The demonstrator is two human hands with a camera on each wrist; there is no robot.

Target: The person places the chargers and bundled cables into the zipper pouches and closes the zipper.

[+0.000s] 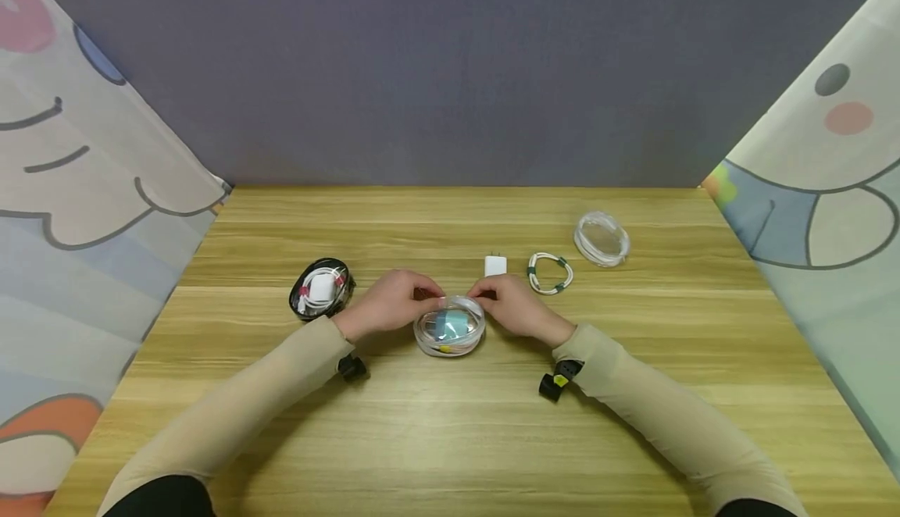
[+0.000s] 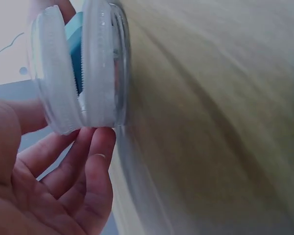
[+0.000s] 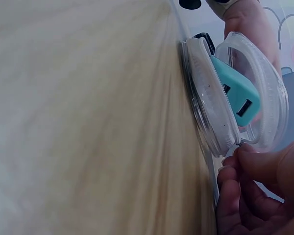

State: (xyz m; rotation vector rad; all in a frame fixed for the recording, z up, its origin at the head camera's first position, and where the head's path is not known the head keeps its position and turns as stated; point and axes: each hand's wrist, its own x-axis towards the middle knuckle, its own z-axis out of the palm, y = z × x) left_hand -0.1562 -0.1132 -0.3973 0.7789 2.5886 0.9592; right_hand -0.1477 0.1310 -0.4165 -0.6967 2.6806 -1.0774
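Note:
A round clear zip pouch with a whitish rim lies on the table between my hands. Its zipper gapes along the side, and a teal charger block with USB ports shows inside. Also in the pouch, a cable with a yellow tie is partly visible in the head view. My left hand holds the pouch's far left edge between thumb and fingers. At the far right edge my right hand pinches the zipper end with thumb and forefinger; the pull itself is mostly hidden by the fingertips.
On the left sits a black-rimmed clear pouch holding a white charger and cable. Beyond my right hand are a white plug charger, a coiled white cable with green ties and another clear pouch. A grey panel rises behind the table.

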